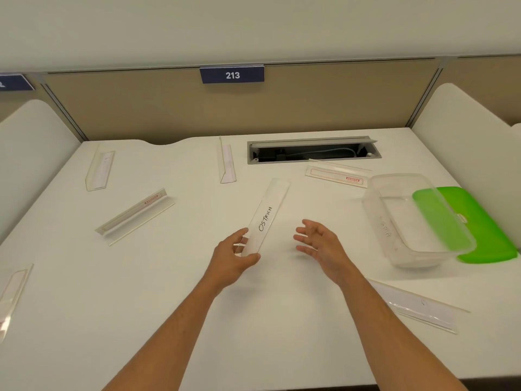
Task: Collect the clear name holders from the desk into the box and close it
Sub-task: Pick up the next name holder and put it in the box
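- left hand at 6 o'clock of centre, thumb and fingers pinching the near end of the "OSTRICH" name holder; holder runs away toward 1 o'clock, handwritten black text readable
- right hand just right of it, fingers spread and relaxed, holding nothing, apart from the holder
- clear holder at 4 o'clock, partly hidden by right forearm, faint mark on it unreadable
- another holder at 8 o'clock, cut by frame edge
- clear plastic box at 3 o'clock, open, one holder inside with blurred handwriting, cannot read
- green lid lying behind and right of box, touching it, small logo too small to read
- holder with red label at 9 o'clock, text too small
- holder with red-bordered card at 1 o'clock, just in front of cable tray slot
- two more holders far: 10 o'clock, 12 o'clock
- white desk; divider sign "213" at 12 o'clock
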